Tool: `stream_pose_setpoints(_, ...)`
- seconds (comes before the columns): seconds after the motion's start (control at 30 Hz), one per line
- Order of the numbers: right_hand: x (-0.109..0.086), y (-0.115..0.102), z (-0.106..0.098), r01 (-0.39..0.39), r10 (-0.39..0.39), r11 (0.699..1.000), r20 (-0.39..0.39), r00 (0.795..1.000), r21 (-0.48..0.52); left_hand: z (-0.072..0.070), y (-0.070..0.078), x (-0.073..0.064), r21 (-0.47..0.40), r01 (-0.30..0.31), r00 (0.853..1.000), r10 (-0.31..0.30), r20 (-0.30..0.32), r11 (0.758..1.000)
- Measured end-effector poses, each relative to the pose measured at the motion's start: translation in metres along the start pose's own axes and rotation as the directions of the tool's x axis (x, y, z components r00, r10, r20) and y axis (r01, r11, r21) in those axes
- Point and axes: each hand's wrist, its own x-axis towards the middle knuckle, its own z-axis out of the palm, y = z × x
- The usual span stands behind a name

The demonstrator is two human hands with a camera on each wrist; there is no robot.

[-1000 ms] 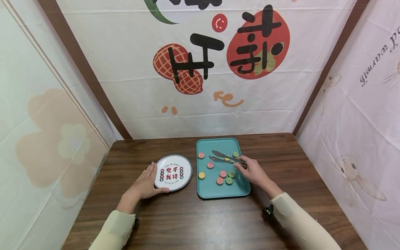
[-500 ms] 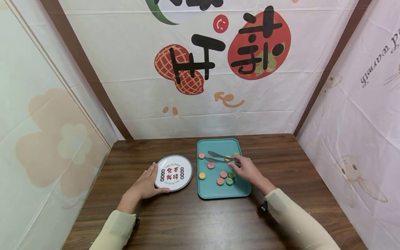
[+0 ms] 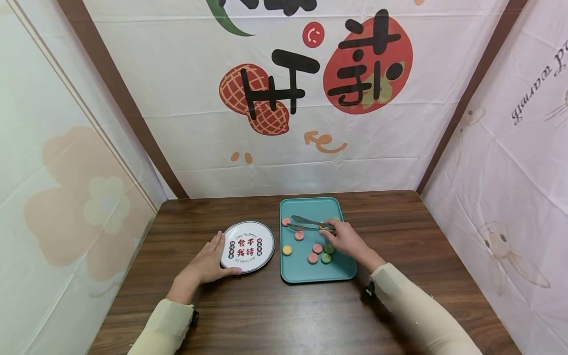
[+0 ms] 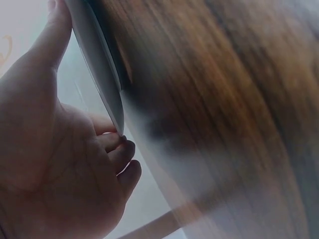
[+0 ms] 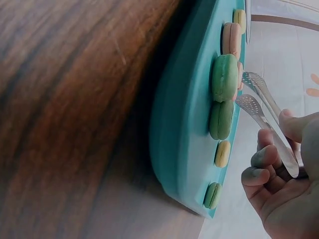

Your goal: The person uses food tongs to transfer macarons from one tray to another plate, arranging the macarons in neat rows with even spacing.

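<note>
My left hand (image 3: 207, 260) rests at the left side of a round white plate (image 3: 266, 246), its fingers and thumb spread along the rim. In the left wrist view the fingertips touch the plate's edge (image 4: 102, 74). My right hand (image 3: 348, 241) holds metal tongs (image 3: 306, 221) over the teal tray (image 3: 293, 271), arms apart, tips pointing left. Near the tips lie a pink macaron (image 3: 286, 222) and another pink macaron (image 3: 299, 236). In the right wrist view, the perforated tong tips (image 5: 251, 104) stand above the macarons with nothing between them.
Several more macarons lie on the tray: a yellow macaron (image 3: 287, 250) at left, and pink macarons (image 3: 312, 258) beside green macarons (image 3: 326, 258) near the front. My right hand partly hides others at the back right. Printed cloth (image 3: 284, 172) surrounds the wooden table (image 3: 284, 315).
My right hand has moved the tongs left and slightly back across the tray, bringing their tips to the pink macarons at the left. My left hand stays at the plate.
</note>
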Motion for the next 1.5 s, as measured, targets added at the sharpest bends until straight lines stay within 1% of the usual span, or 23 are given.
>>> stream_pose_setpoints(0.27,0.005,-0.003,0.002,-0.022,0.023,1.0,0.019,1.0,-0.016,-0.001,0.003,0.0,0.007,-0.004,1.0,0.004,0.004,1.0)
stream_pose_setpoints(0.4,0.007,-0.003,0.003,-0.019,0.019,0.999,0.022,1.0,-0.037,-0.001,0.005,0.002,0.017,-0.007,1.0,0.007,0.01,1.0)
stream_pose_setpoints(0.63,0.011,-0.005,0.003,-0.003,0.005,0.996,0.024,1.0,-0.094,-0.002,0.005,0.001,0.003,0.013,1.0,-0.013,0.015,1.0)
stream_pose_setpoints(0.93,0.013,-0.006,0.004,0.004,0.0,0.995,0.042,0.999,-0.098,-0.005,0.009,0.0,0.015,0.007,1.0,-0.007,0.006,1.0)
stream_pose_setpoints(1.5,0.012,-0.005,0.007,0.052,-0.053,0.994,-0.005,0.999,-0.094,-0.009,0.014,-0.004,-0.003,0.041,0.999,-0.041,0.032,0.999)
